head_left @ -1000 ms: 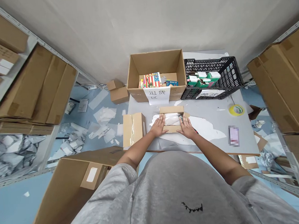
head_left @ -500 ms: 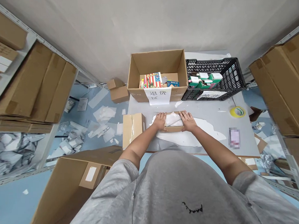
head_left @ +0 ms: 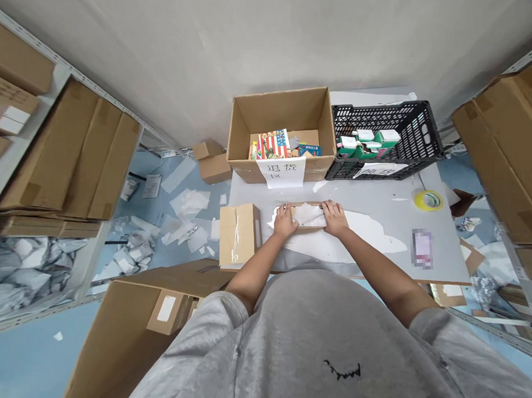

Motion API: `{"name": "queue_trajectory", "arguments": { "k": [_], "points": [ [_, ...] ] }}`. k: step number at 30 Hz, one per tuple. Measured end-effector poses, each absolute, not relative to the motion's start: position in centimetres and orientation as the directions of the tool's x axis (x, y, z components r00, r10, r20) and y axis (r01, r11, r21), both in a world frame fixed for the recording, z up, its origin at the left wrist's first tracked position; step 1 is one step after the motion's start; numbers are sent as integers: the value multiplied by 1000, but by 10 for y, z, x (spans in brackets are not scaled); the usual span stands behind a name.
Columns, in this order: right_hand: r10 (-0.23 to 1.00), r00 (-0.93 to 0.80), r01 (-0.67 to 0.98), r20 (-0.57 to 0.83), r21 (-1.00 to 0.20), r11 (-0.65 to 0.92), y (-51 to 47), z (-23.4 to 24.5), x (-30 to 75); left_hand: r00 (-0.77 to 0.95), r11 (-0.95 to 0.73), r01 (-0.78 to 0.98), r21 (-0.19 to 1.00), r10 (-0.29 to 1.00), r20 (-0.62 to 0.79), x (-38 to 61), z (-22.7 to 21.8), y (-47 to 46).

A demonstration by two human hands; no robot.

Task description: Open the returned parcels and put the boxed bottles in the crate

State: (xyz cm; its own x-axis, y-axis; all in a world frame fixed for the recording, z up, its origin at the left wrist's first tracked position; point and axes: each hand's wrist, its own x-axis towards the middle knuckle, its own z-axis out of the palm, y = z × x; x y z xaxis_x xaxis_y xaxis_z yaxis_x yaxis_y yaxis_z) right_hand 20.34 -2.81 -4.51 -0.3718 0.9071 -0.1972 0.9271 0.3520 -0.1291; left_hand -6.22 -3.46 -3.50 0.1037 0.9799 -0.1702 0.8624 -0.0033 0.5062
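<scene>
A small flat cardboard box (head_left: 309,215) with white wrapping inside lies on the grey table (head_left: 385,240), on top of a white plastic mailer (head_left: 362,229). My left hand (head_left: 284,220) grips the box's left end with fingers curled over its edge. My right hand (head_left: 335,216) grips the right end the same way. Both forearms reach forward from my grey shirt.
Behind stand an open carton (head_left: 280,132) with colourful books and a paper label, and a black crate (head_left: 382,138) of green-white packs. A taped box (head_left: 238,233) lies left of my hands. A yellow tape roll (head_left: 427,200) and a phone (head_left: 421,248) lie at right. Cartons fill shelves on both sides.
The far flap that stood open a second ago is now folded down. Both hands have moved from the box's near side to its two ends.
</scene>
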Motion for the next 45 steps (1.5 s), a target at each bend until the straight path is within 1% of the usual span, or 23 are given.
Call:
{"name": "queue_trajectory", "arguments": {
  "k": [3, 5, 9, 12, 14, 16, 18, 20, 22, 24, 26, 28, 31, 33, 35, 38, 39, 40, 41, 42, 43, 44, 45],
  "points": [
    [895, -406, 913, -187, -129, 387, -31, -38, 203, 7, 99, 815, 570, 983, -181, -67, -28, -43],
    [886, -420, 907, -196, -126, 402, -31, -34, 200, 1, 109, 799, 592, 983, -183, -75, -25, -47],
    [867, -418, 908, -271, -143, 393, -30, -32, 196, -15, 129, 763, 634, 983, -182, -92, -28, -51],
    [862, -417, 909, -289, -145, 391, -30, -33, 196, -131, 239, 684, 689, 970, -206, -96, -38, -53],
    [862, -418, 909, -286, -139, 394, -30, -34, 197, -197, 301, 643, 704, 953, -228, -94, -44, -53],
    [858, -425, 905, -287, -140, 401, -29, -34, 198, -229, 344, 666, 662, 939, -257, -89, -48, -53],
    [851, -434, 901, -294, -147, 409, -29, -34, 199, -258, 362, 750, 554, 931, -260, -83, -49, -53],
    [847, -442, 897, -296, -158, 412, -28, -34, 200, -265, 334, 830, 447, 941, -212, -77, -46, -52],
    [848, -446, 895, -285, -169, 414, -28, -34, 200, -228, 273, 873, 404, 961, -157, -70, -43, -52],
    [853, -448, 894, -269, -172, 415, -28, -34, 199, -180, 227, 891, 392, 972, -151, -65, -43, -51],
    [860, -439, 898, -258, -162, 409, -28, -35, 197, -146, 212, 894, 394, 971, -191, -59, -44, -50],
    [868, -428, 903, -251, -153, 401, -28, -35, 196, -141, 236, 867, 439, 961, -237, -56, -47, -48],
    [873, -422, 906, -246, -149, 396, -27, -36, 195, -188, 327, 776, 539, 936, -296, -55, -47, -43],
    [875, -417, 909, -247, -147, 391, -27, -36, 195, -171, 345, 752, 561, 925, -340, -58, -42, -41],
    [878, -409, 912, -248, -145, 384, -28, -37, 195, -142, 308, 792, 527, 933, -332, -61, -32, -42],
    [882, -406, 913, -238, -150, 380, -29, -39, 195, -129, 182, 896, 404, 979, -156, -60, -16, -49],
    [884, -406, 912, -231, -154, 379, -30, -40, 195, -52, 86, 924, 372, 993, -102, -57, -11, -52],
    [887, -404, 913, -223, -159, 376, -31, -41, 195, 92, -59, 932, 357, 993, -76, -52, -8, -54],
    [891, -400, 914, -216, -163, 371, -31, -42, 195, 280, -235, 903, 359, 957, -79, -47, -7, -54],
    [894, -395, 916, -210, -168, 366, -32, -43, 196, 465, -400, 837, 374, 879, -101, -42, -7, -53],
    [897, -392, 917, -205, -172, 361, -32, -44, 197, 606, -521, 758, 391, 785, -130, -36, -8, -51],
    [898, -391, 916, -201, -177, 359, -32, -45, 198, 690, -591, 697, 405, 706, -159, -31, -10, -47],
    [897, -395, 914, -198, -184, 361, -32, -45, 199, 724, -617, 672, 409, 663, -189, -27, -12, -43]
  ]
}}
